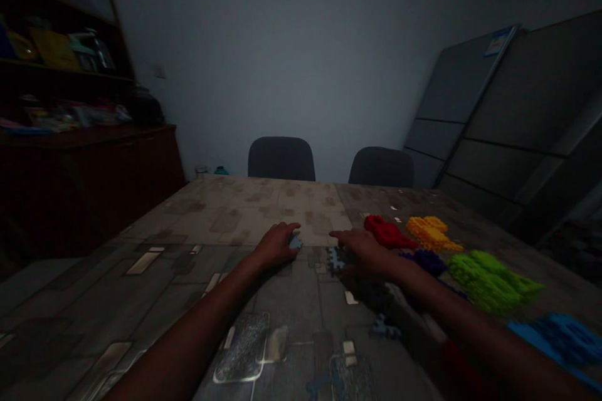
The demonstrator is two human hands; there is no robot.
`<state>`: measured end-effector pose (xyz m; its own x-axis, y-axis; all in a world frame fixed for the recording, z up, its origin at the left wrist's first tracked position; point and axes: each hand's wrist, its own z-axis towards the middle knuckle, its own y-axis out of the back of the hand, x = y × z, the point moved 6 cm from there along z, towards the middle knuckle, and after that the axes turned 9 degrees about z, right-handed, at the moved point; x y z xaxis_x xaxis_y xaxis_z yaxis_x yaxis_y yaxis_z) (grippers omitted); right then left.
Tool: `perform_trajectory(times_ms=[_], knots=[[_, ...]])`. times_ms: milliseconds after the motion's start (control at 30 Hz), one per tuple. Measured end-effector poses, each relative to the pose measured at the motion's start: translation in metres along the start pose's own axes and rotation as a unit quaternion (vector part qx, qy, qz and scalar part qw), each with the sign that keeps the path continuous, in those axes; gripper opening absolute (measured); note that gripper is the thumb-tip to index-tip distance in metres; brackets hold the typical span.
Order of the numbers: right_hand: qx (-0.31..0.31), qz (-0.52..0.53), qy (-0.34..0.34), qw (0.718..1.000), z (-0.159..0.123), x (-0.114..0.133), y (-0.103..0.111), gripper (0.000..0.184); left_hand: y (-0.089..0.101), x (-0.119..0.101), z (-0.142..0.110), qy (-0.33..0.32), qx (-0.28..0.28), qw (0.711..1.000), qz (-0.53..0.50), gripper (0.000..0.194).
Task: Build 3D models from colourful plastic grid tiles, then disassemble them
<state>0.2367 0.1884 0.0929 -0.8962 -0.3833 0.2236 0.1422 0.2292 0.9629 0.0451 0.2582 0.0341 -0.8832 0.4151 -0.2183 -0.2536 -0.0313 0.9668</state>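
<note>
Both my arms reach forward over a patterned table point(263, 207) in a dim room. My left hand point(277, 244) rests palm down, its fingers curled on a small light blue toothed piece point(296, 242). My right hand point(360, 247) lies palm down with its forefinger stretched left, just above another grey-blue toothed piece point(335, 259) on the table. Whether that hand touches the piece is unclear. More such dark pieces point(383, 328) lie under my right forearm.
Sorted heaps of small pieces lie to the right: red point(386, 232), orange point(430, 233), purple point(430, 261), green point(489, 276), blue point(562, 337). Two dark chairs point(281, 158) stand at the far edge. A cluttered shelf unit point(70, 106) is left; grey panels point(512, 119) lean right.
</note>
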Motion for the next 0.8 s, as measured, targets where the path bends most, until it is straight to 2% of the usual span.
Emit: perform_trajectory(times_ms=[133,300,467,567,633,700,800], knots=[[0.024,0.05,0.02,0.998,-0.035,-0.027,0.011,0.088,-0.006,0.004,0.004,-0.001,-0.008,1.0,-0.022,0.051],[0.043,0.082,0.034,0.995,-0.07,-0.043,0.0,0.088,-0.009,0.002,0.007,-0.007,-0.016,0.998,-0.057,0.064],[0.02,0.088,0.055,0.994,-0.075,-0.046,-0.009,0.088,-0.006,-0.005,0.006,-0.015,-0.026,0.995,-0.091,0.068],[0.016,0.076,0.065,0.995,-0.074,-0.052,-0.005,0.089,-0.004,-0.011,0.005,-0.027,-0.028,0.991,-0.125,0.068],[-0.009,0.067,0.057,0.996,-0.078,-0.057,0.005,0.082,-0.001,-0.018,0.004,-0.042,-0.028,0.986,-0.157,0.067],[-0.059,0.062,0.043,0.995,-0.089,-0.057,0.019,0.068,0.004,-0.03,0.002,-0.061,-0.028,0.979,-0.19,0.066],[-0.139,0.067,0.036,0.987,-0.121,-0.042,0.03,0.049,0.01,-0.056,0.002,-0.096,-0.021,0.967,-0.234,0.065]])
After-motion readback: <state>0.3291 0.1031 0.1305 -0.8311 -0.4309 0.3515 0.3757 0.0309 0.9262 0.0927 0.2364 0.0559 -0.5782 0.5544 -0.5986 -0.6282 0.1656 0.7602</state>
